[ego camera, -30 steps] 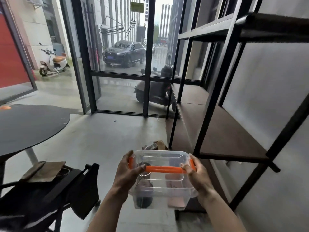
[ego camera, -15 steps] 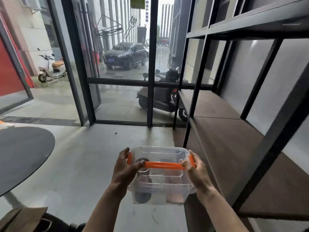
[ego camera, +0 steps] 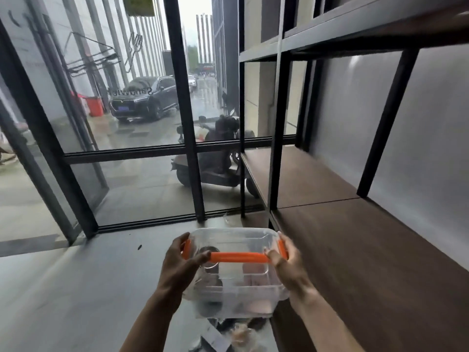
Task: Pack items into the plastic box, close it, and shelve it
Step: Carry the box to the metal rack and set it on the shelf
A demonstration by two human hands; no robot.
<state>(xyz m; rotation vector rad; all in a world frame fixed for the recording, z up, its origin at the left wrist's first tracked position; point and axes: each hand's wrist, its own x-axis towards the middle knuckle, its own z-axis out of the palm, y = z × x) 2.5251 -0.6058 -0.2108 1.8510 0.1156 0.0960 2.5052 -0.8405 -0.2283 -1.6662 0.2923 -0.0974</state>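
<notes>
**Orange handle, clear box, and a shelf waiting**

Clear plastic was what the person carried: a plastic box (ego camera: 234,273) with its lid on and an orange handle (ego camera: 238,257) lying flat across the top. Only one camera showed this, the one on the person's head, looking down at both arms.

The left hand (ego camera: 181,266) was wrapped around the left end of the box, thumb on the lid by the handle, fingers curled round the far side. The right hand (ego camera: 285,266) did the same on the right end. Both hands were closed on the box and held it up in the air, above the grey floor (ego camera: 76,288). Nothing was under it to rest on.

Through the clear sides I could see some things inside, one dark and round and one pinkish, but they were too blurry to name.

Just to the right of the box was the brown shelf (ego camera: 368,262) with black metal posts, and its board looked bare. A glass wall (ego camera: 127,123) stood ahead, with a scooter (ego camera: 215,158) and a car (ego camera: 144,100) outside.

So I would say the packing was done and the lid looked shut. What was left was the last bit: move the box over to the right, set it down on the shelf, and let go.
</notes>
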